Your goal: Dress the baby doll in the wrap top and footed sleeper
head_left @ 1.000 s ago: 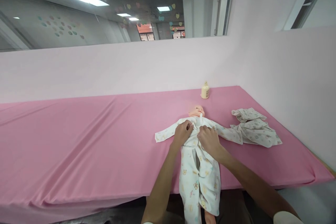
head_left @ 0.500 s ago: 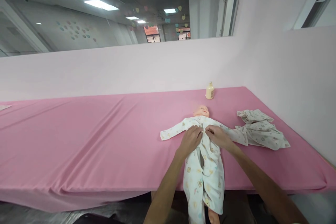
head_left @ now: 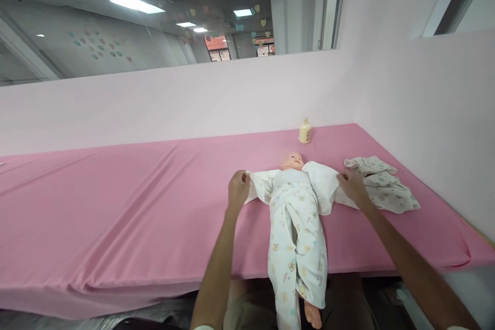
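Doll (head_left: 291, 179) face up — my left hand (head_left: 238, 188) and right hand (head_left: 352, 186) each pinch its white top (head_left: 320, 183), fingers closed, front spread wide.

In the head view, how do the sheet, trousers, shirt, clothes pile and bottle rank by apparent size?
1. Sheet
2. Trousers
3. Shirt and clothes pile: too alike to rank, with the right hand partly covering both
4. Bottle
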A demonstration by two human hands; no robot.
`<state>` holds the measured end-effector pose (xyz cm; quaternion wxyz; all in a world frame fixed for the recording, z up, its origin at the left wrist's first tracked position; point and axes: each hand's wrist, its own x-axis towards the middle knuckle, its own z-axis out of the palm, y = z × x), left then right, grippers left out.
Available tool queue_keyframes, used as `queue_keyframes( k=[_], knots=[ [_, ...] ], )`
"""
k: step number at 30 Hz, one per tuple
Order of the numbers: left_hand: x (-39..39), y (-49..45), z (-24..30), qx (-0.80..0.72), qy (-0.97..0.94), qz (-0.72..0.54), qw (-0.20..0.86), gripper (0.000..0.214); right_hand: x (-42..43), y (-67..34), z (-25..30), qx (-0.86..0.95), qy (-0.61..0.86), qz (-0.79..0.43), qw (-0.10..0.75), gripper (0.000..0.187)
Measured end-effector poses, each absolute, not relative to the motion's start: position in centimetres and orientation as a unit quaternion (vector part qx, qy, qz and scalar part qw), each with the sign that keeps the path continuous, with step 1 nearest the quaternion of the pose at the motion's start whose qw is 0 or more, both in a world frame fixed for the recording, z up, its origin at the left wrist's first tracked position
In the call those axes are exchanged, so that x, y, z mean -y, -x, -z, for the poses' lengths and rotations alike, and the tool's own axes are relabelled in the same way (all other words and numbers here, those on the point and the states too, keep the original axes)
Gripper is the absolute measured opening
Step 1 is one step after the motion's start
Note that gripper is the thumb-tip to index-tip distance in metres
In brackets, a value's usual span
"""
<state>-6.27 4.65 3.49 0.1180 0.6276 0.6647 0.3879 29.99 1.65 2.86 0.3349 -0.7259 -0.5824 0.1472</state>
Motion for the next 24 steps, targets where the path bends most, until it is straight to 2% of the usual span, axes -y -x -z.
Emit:
queue_keyframes(
  k=[3, 7, 10, 12, 13, 16, 17, 19, 22, 24],
  knots=[
    [-6.5, 10.1, -2.6, -0.737, -0.603, -0.275, 0.13, 0.017, -2.0, -35.2, -1.9, 0.523, 0.798, -0.137, 0.265, 0.028],
    [-6.8, 11.5, -1.4, -0.737, -0.612, -0.209, 0.196, 0.009, -1.6, -37.4, -0.4, 0.532, 0.811, -0.14, 0.2, 0.023],
    [-6.4, 10.5, -1.2, -0.679, -0.646, -0.225, 0.266, 0.037, -1.7, -35.3, -0.3, 0.559, 0.802, -0.064, 0.201, 0.012],
    [-6.5, 9.5, -1.3, -0.63, -0.671, -0.245, 0.304, 0.054, -1.9, -32.3, -0.8, 0.599, 0.768, 0.017, 0.225, 0.02],
    [-6.6, 8.9, -1.4, -0.617, -0.685, -0.245, 0.301, 0.053, -2.1, -30.4, -1.3, 0.629, 0.739, 0.037, 0.24, 0.023],
    [-7.3, 7.2, -1.4, -0.632, -0.71, -0.223, 0.218, 0.023, -2.6, -23.8, -2.8, 0.72, 0.638, 0.006, 0.275, 0.026],
    [-7.5, 6.7, -1.3, -0.641, -0.709, -0.221, 0.193, 0.021, -2.9, -21.5, -3.2, 0.746, 0.606, -0.01, 0.274, 0.027],
    [-8.0, 6.0, -1.1, -0.657, -0.697, -0.231, 0.17, 0.03, -3.7, -17.3, -4.0, 0.801, 0.549, -0.038, 0.236, 0.027],
    [-8.7, 5.5, -0.9, -0.674, -0.681, -0.246, 0.145, 0.036, -5.7, -12.6, -4.6, 0.86, 0.494, -0.076, 0.1, 0.026],
    [-9.3, 5.6, -0.9, -0.686, -0.669, -0.253, 0.131, 0.036, -7.3, -10.8, -4.7, 0.871, 0.482, -0.087, 0.042, 0.024]
  ],
)
